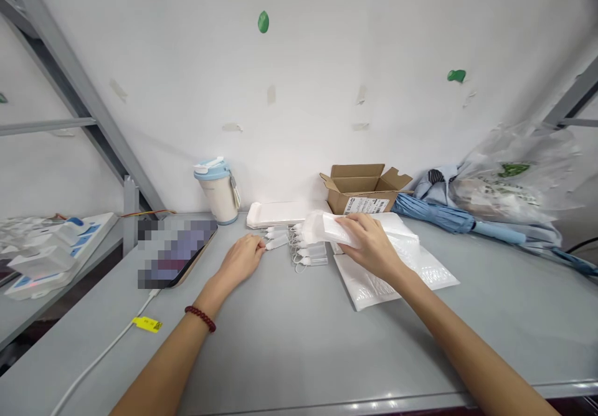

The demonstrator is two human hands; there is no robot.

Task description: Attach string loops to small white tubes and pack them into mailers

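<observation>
My left hand (240,259) rests on the grey table with its fingers closed. Its fingertips pinch the near end of a small white-tipped plastic piece (277,242). Several similar clear pieces with white ends and thin loops (312,255) lie in rows just right of it. Above these, my right hand (369,241) grips a white bubble mailer (340,231) between thumb and fingers, its end pointing left. More white bubble mailers (374,285) lie overlapping under that hand. A flat stack of white packets (275,212) sits behind the small pieces.
An opened cardboard box (367,195) stands at the back, beside a folded blue umbrella (434,210) and a plastic bag (514,179). On the left are a tumbler (218,195), a phone (187,257) and its white cable (105,355). A white wall rises behind the table.
</observation>
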